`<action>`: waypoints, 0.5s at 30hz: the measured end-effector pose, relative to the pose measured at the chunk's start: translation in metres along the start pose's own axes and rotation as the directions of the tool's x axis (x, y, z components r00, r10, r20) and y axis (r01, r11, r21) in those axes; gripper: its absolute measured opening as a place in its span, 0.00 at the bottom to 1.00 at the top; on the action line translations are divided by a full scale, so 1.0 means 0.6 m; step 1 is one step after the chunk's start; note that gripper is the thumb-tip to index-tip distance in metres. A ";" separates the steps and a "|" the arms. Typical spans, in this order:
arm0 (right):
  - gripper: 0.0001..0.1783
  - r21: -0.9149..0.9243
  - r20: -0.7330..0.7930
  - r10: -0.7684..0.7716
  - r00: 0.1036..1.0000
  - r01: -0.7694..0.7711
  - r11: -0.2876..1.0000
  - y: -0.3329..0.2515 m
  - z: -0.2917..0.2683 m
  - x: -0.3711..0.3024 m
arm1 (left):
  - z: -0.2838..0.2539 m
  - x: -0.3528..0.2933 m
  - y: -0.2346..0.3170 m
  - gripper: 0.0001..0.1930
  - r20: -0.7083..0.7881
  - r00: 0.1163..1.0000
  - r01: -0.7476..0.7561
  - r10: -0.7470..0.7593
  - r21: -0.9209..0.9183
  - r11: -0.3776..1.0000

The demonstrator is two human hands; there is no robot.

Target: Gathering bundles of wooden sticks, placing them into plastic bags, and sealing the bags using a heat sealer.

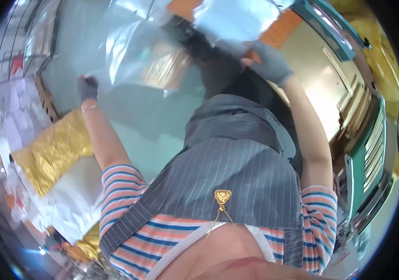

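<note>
A large clear plastic bag (pixel 122 51), smeared by motion, spreads in front of me at the far side. My left hand (pixel 88 88), in a grey glove with bare fingertips, is closed by the bag's left edge and seems to grip it. A shinier stretch of plastic (pixel 237 21) lies at the top, by my right hand (pixel 269 63). That hand wears the same kind of glove, its fingers curled and pressed on the plastic's near edge. Pale brown flat strips (pixel 167 67) show through the bag. Exactly where the fingers grip is blurred.
A tan tabletop (pixel 309 70) with wooden strips (pixel 353 105) stands at the right. Orange pieces (pixel 281 28) lie behind my right hand. At the left are a gold sack (pixel 55 149), white bundles (pixel 17 112) and a wire rack (pixel 10 70). Green-grey floor (pixel 139 135) stretches between.
</note>
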State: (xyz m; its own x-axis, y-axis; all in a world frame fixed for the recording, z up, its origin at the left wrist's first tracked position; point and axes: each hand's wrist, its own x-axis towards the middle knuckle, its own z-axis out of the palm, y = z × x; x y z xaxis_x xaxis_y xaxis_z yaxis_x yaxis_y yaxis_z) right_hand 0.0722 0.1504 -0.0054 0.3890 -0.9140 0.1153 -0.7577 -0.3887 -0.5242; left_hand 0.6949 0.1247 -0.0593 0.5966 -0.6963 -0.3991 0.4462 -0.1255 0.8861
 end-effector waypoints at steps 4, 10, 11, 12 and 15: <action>0.25 0.119 -0.004 0.051 0.999 -0.050 0.992 0.046 0.008 -0.036 | 0.110 -0.163 0.045 0.18 -0.062 0.997 -0.005 0.040 0.485 0.875; 0.27 -0.178 -0.289 0.163 0.943 -0.221 0.959 0.106 -0.058 -0.086 | 0.077 -0.190 0.038 0.06 0.139 0.587 -0.705 0.798 0.573 0.418; 0.28 -0.224 -0.353 0.219 0.910 -0.309 0.924 0.147 -0.078 -0.092 | 0.082 -0.194 0.045 0.07 0.217 0.567 -0.665 0.795 0.690 0.286; 0.28 -0.280 -0.454 0.256 0.853 -0.409 0.868 0.193 -0.101 -0.099 | 0.111 -0.207 0.038 0.08 0.181 0.604 -0.703 0.776 0.581 0.411; 0.30 -0.330 -0.572 0.490 0.658 -0.731 0.597 0.336 -0.179 -0.181 | 0.268 -0.295 -0.005 0.10 0.379 0.632 -0.761 0.676 0.466 0.451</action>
State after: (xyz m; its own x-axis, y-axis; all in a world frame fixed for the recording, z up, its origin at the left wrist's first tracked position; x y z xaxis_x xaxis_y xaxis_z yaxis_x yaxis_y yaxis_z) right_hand -0.1794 0.1588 -0.0329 -0.4149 -0.8586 0.3011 -0.9097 0.3978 -0.1192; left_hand 0.4807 0.1347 0.0466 0.4261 -0.7928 0.4358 -0.5635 0.1442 0.8134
